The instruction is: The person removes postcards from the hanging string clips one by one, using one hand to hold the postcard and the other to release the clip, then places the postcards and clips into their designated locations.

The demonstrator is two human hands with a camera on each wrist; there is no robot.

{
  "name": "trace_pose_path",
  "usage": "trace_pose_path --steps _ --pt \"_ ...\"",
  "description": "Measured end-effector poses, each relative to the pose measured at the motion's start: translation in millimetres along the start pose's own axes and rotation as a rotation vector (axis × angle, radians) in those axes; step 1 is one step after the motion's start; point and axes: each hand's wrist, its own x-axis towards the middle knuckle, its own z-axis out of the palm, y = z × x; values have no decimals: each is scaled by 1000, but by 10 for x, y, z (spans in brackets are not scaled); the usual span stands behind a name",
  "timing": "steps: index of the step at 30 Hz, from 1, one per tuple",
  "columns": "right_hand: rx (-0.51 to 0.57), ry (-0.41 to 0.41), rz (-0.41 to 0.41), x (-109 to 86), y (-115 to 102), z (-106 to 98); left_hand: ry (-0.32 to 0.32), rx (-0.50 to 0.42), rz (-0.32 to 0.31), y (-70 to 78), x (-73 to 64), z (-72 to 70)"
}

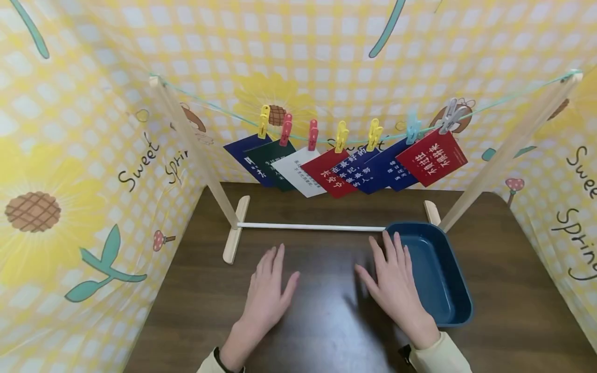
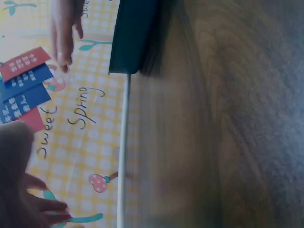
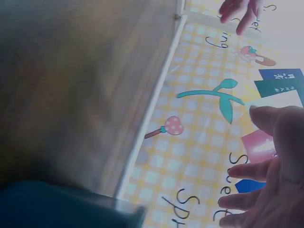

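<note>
My left hand [image 1: 265, 295] hovers over the table's left middle, fingers extended and thumb apart, holding nothing. On the other side, my right hand [image 1: 395, 285] is likewise spread with nothing in it, overlapping the left rim of a dark blue plastic basin [image 1: 459, 280] in the head view. Beyond both hands, several printed cards hang in an overlapping row from a green string [image 1: 508, 98], each under a clothespin. They include a red card [image 1: 431, 158] at the right, a white card [image 1: 300, 171] and a dark green card [image 1: 270, 160]. A grey clothespin [image 1: 451, 116] grips the rightmost card.
The string runs between a left wooden post [image 1: 196, 150] and a right wooden post [image 1: 513, 150], both on flat feet. A white rod [image 1: 308, 227] stretches low from the left foot to behind the basin. Yellow checkered cloth [image 1: 116, 103] encloses the brown table [image 1: 317, 331].
</note>
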Motion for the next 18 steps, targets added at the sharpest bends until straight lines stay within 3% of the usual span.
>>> trace_pose_path --steps 4,7,14,18 --pt "28 62 -60 123 -81 -117 207 -229 32 -42 69 -15" --pt "54 108 -109 240 -185 -272 296 -409 38 -78 141 -29" --pt "174 178 -299 597 -560 -787 315 -791 -127 -177 316 -68" --pt "237 217 -439 885 -787 -1093 326 -991 -163 -230 452 -93"
